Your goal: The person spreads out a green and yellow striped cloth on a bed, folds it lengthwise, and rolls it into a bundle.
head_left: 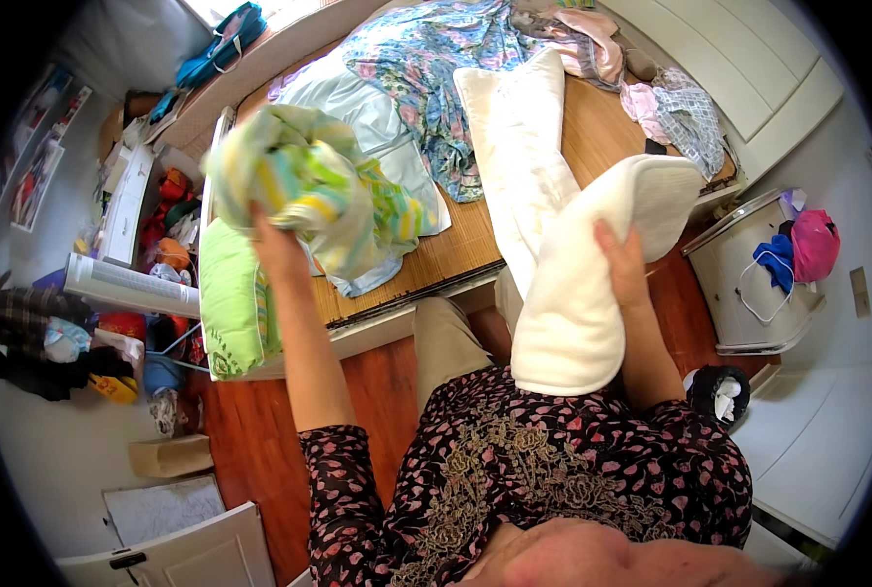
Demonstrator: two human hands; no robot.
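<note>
My left hand [274, 238] is raised over the left side of the bed, closed on a bunched cloth [304, 186] with green, yellow and white stripes. The cloth is blurred at its far left, and its lower folds hang over the bed. My right hand [624, 259] grips a thick cream fleecy piece [575, 318], folded over and hanging in front of my body. A long cream length [514, 127] lies on the bed and runs up to it; whether the two are one garment, I cannot tell. A pale blue cloth [358, 103] lies beyond the striped one.
A blue floral cloth [426, 59] spreads over the bed mat [456, 256]. A green pillow [230, 298] sits at the bed's left edge. Small clothes [686, 122] lie at its far right. A white cabinet [749, 284] bears a pink bag [814, 245]. A bin [718, 396] stands at right.
</note>
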